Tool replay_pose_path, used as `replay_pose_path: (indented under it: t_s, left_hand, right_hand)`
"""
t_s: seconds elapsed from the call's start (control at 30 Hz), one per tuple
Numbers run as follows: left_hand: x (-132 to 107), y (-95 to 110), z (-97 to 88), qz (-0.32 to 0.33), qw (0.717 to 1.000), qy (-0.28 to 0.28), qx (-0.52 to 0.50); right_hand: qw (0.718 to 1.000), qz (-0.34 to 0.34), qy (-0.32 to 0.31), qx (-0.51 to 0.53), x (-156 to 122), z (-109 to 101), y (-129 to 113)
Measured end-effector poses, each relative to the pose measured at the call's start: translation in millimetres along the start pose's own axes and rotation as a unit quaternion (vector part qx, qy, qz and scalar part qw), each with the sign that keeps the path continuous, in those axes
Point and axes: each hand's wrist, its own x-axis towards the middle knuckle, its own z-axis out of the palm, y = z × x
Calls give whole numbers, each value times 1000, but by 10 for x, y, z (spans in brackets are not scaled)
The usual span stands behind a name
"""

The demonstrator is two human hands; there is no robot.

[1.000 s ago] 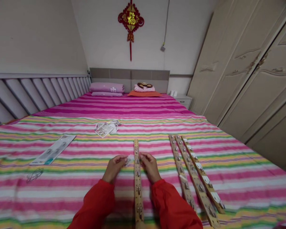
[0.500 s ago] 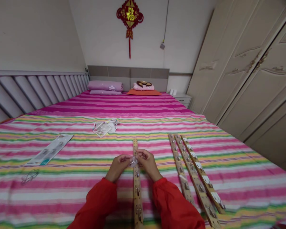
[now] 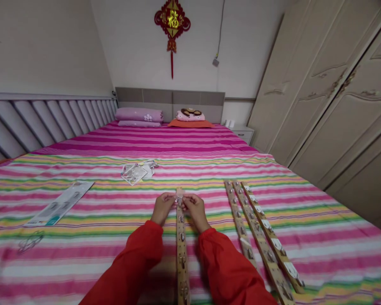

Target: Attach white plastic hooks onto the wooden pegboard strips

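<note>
The left hand (image 3: 162, 209) and right hand (image 3: 194, 209) pinch a small clear piece (image 3: 179, 198) at the far end of the wooden strip (image 3: 180, 249), from both sides, probably for steadiness. The flat package (image 3: 61, 205) at left seems to contain hooks; the heaped packets' (image 3: 136, 173) contents are unclear.
</note>
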Motion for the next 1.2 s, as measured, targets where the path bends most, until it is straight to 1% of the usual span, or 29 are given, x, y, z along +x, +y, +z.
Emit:
replay_pose_path:
  t_s: [0.1, 0.17, 0.3, 0.4, 0.5, 0.7, 0.93, 1.2]
  left_hand:
    - [181, -39, 43, 46, 999, 15, 21]
    - [288, -77, 59, 61, 997, 25, 29]
    - [453, -166, 74, 62, 997, 31, 37]
    - [541, -235, 68, 67, 996, 32, 44]
    - [608, -307, 47, 69, 996, 34, 53]
    - [687, -418, 13, 65, 993, 45, 82]
    - [704, -477, -1, 60, 991, 62, 106]
    - [664, -506, 16, 54, 992, 62, 93]
  right_hand:
    - [999, -20, 24, -25, 182, 9, 22]
    - [998, -37, 36, -40, 287, 19, 43]
    - [997, -38, 27, -54, 418, 36, 86]
    - [996, -40, 22, -76, 462, 30, 124]
    - [993, -59, 24, -102, 481, 13, 175]
    - [987, -77, 6, -144, 496, -11, 274]
    - [983, -80, 18, -164, 547, -37, 402]
    - [982, -73, 33, -173, 556, -62, 490]
